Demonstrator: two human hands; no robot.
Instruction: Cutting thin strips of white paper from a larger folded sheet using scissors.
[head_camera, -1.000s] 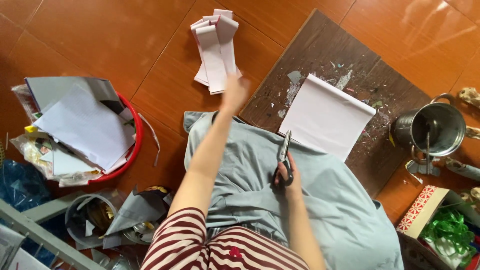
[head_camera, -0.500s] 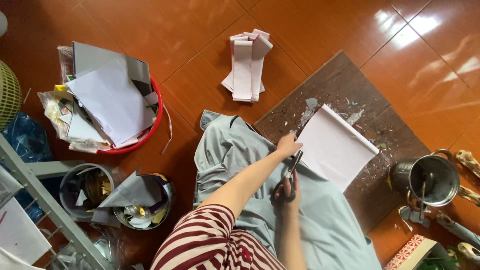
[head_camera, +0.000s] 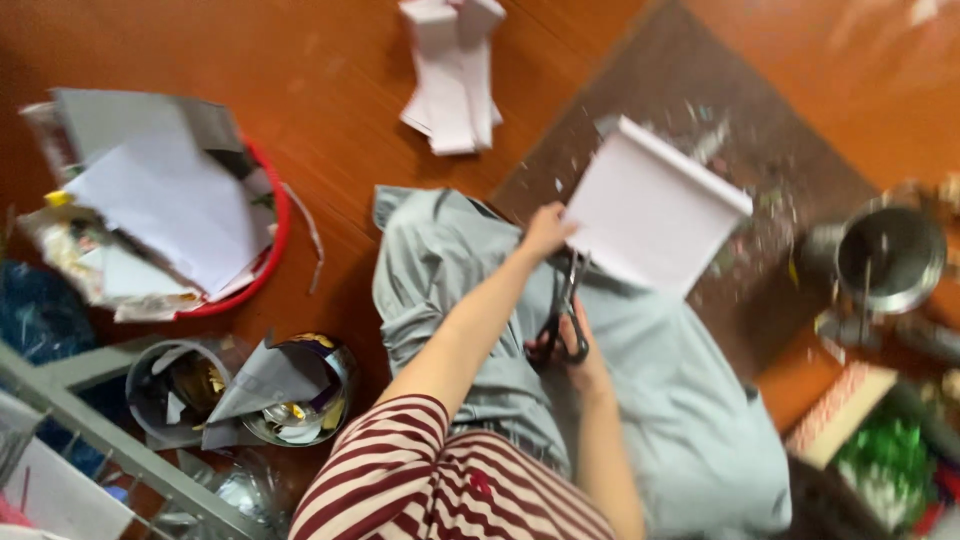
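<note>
Since the earlier frames, the left hand (head_camera: 547, 230) has drawn back from the far stack of cut white strips (head_camera: 452, 75) and now pinches the near left corner of the white paper sheet (head_camera: 655, 205), fingers closed on its edge. Sheet: lifted over the lap, tilted, its far edge curled, above the brown board (head_camera: 790, 170) littered with scraps. Right hand (head_camera: 580, 360): fingers closed through the handles of the black scissors (head_camera: 562, 310), blades pointing far toward the sheet's near edge; whether the blades touch the paper cannot be told through the blur. Grey-clad legs (head_camera: 640, 400) lie beneath both hands. Left: red basin (head_camera: 268, 262) heaped with paper offcuts; near it, two round tins (head_camera: 240, 395) holding scraps. Right: metal pot (head_camera: 890, 255) on the tiled floor; near right, a box with green ribbon (head_camera: 885, 465).
</note>
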